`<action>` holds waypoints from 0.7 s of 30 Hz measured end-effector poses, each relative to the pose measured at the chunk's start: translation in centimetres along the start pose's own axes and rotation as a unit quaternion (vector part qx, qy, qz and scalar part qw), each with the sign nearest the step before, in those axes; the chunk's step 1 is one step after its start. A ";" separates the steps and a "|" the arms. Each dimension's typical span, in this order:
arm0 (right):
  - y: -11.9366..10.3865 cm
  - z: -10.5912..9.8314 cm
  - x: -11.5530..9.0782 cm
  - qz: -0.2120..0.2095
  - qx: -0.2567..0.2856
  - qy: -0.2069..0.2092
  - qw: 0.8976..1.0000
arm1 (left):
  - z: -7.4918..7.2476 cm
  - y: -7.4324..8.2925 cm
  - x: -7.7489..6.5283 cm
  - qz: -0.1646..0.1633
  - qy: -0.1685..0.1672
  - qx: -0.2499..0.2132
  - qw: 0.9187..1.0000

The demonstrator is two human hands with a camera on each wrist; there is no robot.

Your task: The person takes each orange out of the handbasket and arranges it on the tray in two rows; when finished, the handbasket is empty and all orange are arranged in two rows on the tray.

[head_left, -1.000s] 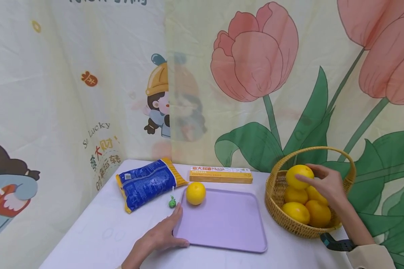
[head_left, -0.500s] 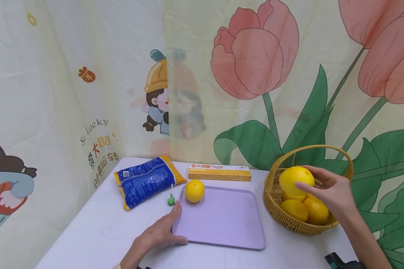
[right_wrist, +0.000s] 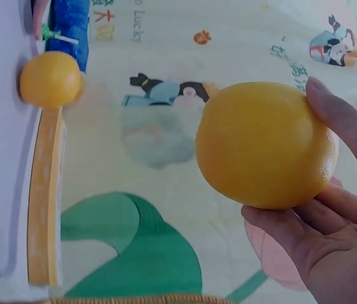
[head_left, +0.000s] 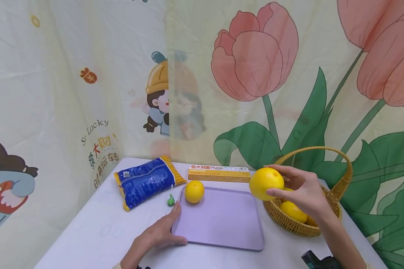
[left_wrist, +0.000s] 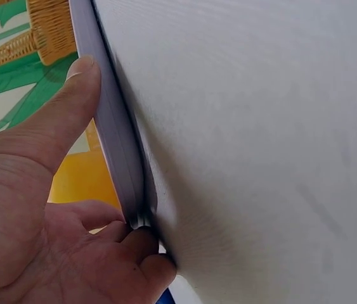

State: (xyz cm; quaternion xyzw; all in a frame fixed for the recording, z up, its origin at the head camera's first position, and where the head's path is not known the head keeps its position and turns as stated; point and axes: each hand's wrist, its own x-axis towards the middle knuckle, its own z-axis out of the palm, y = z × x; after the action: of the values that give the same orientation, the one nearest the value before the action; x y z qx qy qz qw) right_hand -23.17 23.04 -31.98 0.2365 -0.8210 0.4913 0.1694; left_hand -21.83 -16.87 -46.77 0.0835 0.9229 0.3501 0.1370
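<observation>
My right hand (head_left: 306, 192) holds an orange (head_left: 266, 184) between thumb and fingers, raised above the right end of a lilac tray (head_left: 222, 224). In the right wrist view this orange (right_wrist: 264, 145) looks smooth and yellow. A second orange (head_left: 194, 191) sits at the tray's back left corner. At the tray's left front corner, my left hand (head_left: 159, 229) grips the edge; the left wrist view shows the thumb along the tray's side (left_wrist: 111, 120) and the other fingers curled at it. A wicker basket (head_left: 289, 226) with more oranges (head_left: 293, 212) stands right of the tray, partly hidden by my right forearm.
Behind the tray lies a pasta box (head_left: 219, 174). A blue and yellow packet (head_left: 148, 183) lies at the back left, with a small green lollipop (head_left: 171, 200) near it. The basket's tall handle (head_left: 348, 168) arches up. A printed curtain (head_left: 195, 93) hangs behind the table.
My right hand has lifted the orange out of the basket and carried it left toward the tray. The left hand has stayed at the tray's corner.
</observation>
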 end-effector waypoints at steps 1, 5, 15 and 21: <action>-0.1 0.6 0.2 -0.002 0.009 -0.007 1.000 | 0.0 -0.2 0.1 0.000 0.000 -0.002 1.000; 0.0 2.6 1.3 -0.013 0.068 -0.044 0.997 | 0.6 -1.6 0.9 0.020 -0.004 -0.001 1.000; 2.5 7.6 3.1 0.018 0.105 -0.104 0.989 | 1.3 -2.6 1.6 0.039 0.008 0.001 0.999; 4.9 9.8 4.0 0.065 0.109 -0.107 0.986 | 0.5 -0.9 0.4 0.028 0.010 -0.003 1.000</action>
State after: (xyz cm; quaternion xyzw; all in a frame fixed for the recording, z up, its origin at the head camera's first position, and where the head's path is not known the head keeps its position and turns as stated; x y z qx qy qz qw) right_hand -29.66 15.47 -38.04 0.2512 -0.7896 0.5595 0.0212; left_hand -22.09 -17.14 -47.79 0.1049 0.9205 0.3575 0.1178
